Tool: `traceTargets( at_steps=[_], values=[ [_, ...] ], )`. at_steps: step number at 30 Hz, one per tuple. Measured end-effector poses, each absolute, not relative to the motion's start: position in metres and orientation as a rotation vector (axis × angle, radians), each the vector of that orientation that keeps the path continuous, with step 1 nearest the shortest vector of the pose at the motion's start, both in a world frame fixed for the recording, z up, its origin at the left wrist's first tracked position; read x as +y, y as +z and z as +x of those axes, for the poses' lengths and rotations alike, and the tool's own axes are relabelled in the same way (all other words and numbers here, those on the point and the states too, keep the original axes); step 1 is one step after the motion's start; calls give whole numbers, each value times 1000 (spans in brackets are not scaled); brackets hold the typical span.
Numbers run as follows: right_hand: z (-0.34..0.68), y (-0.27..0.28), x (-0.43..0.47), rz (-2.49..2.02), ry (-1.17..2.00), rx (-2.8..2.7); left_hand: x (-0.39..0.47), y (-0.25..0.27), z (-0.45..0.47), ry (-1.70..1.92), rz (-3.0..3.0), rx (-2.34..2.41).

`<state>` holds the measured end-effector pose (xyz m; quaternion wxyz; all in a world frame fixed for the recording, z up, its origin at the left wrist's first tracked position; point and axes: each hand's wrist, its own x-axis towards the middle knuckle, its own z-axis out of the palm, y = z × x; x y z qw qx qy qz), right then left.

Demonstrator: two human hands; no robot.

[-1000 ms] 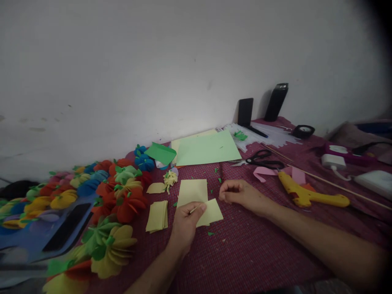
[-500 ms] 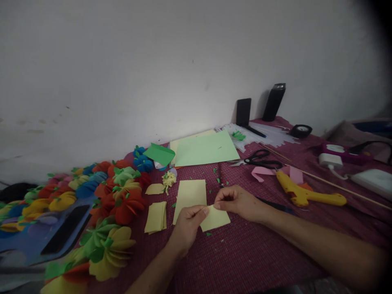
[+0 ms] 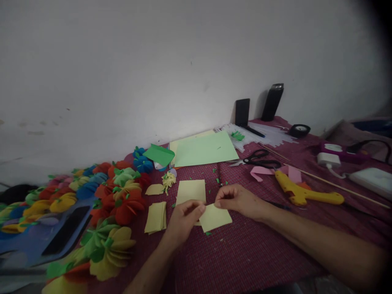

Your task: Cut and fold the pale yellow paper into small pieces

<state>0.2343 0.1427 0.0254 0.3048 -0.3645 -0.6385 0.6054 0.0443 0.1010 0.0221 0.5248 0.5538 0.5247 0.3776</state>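
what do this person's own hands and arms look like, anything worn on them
The left hand and right hand are ungloved. The left forearm and right forearm show no sleeve, watch or bracelet. I can make out no rings.

Inscriptions: none legible. Labels, brands, numbers, signs: none can be read, twelve o'clock round to twelve.
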Motion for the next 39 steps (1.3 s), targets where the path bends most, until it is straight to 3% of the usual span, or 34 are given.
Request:
traceTargets(
  at_steps=[14,27,39],
  values=[
    [224,11,136,-970,1517,-1879,96,10,55,848,1381,1196],
    [245,26,157,-1001,1546,-1696,106,20,34,938,1247,1249],
    [228,18,136,-1001,1782,-1744,108,14,34,952,1254,1265]
  ],
)
